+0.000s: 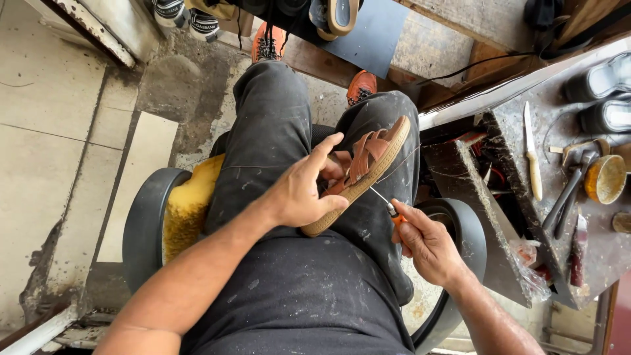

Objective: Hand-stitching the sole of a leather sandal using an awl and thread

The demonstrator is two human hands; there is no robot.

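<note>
Tan leather sandal point(363, 172), strapped upper, pale sole edge: lies tilted across the seated person's lap, toe toward the workbench. Left hand point(303, 190): curled around the sandal's heel end, thumb on the sole edge, forefinger stretched over the straps. Right hand point(427, 242): fingers pressed closed about an orange-handled awl point(388, 205), its thin metal tip touching the sole edge. A fine thread point(402, 160) runs off the sandal toward the bench. Dark dusty trousers point(296, 289). Chair with yellow foam cushion point(187, 204). Workbench point(519, 131) at the right bears a knife point(532, 154), a hammer point(572, 187) and a small tin point(606, 179).
</note>
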